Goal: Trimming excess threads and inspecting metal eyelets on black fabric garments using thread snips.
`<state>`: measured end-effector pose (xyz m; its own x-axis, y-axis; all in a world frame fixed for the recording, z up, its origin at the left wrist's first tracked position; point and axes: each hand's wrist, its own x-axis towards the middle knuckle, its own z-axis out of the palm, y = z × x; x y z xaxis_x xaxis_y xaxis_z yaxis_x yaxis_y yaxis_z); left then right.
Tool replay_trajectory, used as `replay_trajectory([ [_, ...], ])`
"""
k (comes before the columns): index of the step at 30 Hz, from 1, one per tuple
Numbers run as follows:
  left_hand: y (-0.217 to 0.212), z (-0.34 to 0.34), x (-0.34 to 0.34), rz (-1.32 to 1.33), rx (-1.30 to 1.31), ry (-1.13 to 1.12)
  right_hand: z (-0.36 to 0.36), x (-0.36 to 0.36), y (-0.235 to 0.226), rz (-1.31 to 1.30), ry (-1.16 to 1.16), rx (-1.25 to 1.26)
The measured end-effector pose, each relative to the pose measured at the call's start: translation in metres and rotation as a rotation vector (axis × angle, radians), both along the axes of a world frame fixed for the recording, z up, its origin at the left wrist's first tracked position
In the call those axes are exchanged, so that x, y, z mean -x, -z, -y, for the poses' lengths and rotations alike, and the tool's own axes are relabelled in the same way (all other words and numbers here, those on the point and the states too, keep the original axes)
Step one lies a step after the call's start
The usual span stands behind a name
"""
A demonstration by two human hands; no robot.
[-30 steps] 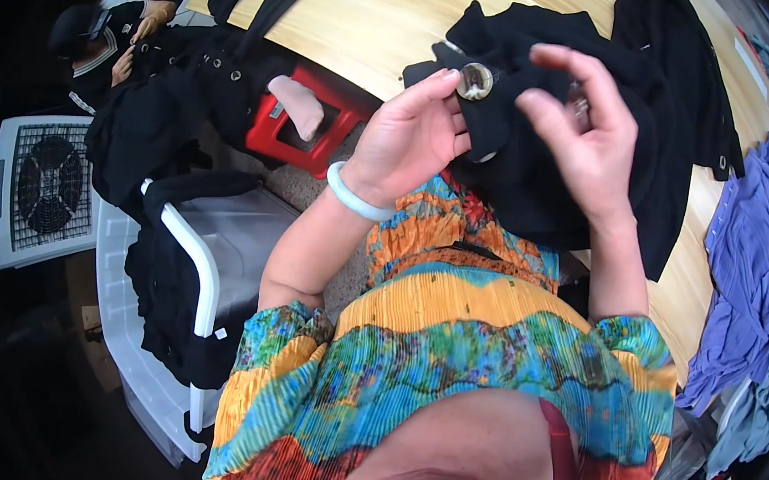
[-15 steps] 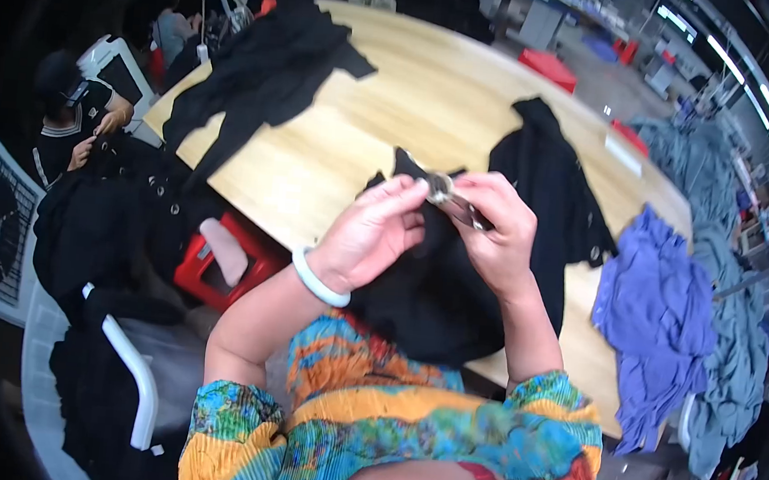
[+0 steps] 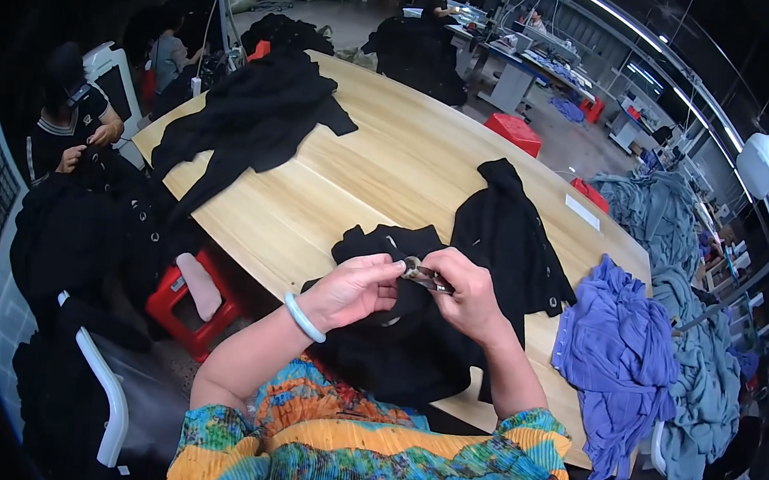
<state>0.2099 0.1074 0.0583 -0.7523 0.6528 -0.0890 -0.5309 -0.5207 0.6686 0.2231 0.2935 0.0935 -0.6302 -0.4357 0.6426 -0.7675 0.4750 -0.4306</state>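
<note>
My left hand [image 3: 353,290], with a pale bangle at the wrist, pinches a bit of the black garment [image 3: 401,360] that lies over the near table edge. A small round, light-rimmed piece, perhaps a button, shows at its fingertips. In my right hand [image 3: 468,293] are small metal thread snips [image 3: 436,282], their tip against that piece. The fingers partly hide the snips and whatever lies between the hands. A second black garment [image 3: 508,237], with shiny round buttons along its edge, lies just beyond my right hand.
The wooden table [image 3: 393,140] holds another black garment [image 3: 263,111] at far left and a purple garment pile [image 3: 620,370] at right. Grey garments [image 3: 699,359] hang beyond it. A red stool [image 3: 191,305] stands left. A co-worker [image 3: 75,121] handles black cloth.
The view has tilted up, so the table and both hands sit lower in the picture. My hands stay together at the small piece, and the grips look the same.
</note>
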Motion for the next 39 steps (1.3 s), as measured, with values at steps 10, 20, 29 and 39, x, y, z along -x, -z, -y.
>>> replay_trajectory([
  [10,0.021,0.014,-0.021,-0.039,-0.055,-0.099,0.013,-0.001,0.007,0.018,0.019,0.010],
  [20,0.038,0.029,-0.043,-0.160,-0.224,-0.171,0.020,-0.046,0.034,0.382,0.053,0.529],
  [29,0.042,0.019,-0.051,-0.210,-0.184,-0.300,0.037,-0.075,0.052,0.596,-0.024,0.528],
  [39,0.042,0.016,-0.053,-0.323,-0.174,-0.344,0.034,-0.069,0.054,0.562,-0.021,0.502],
])
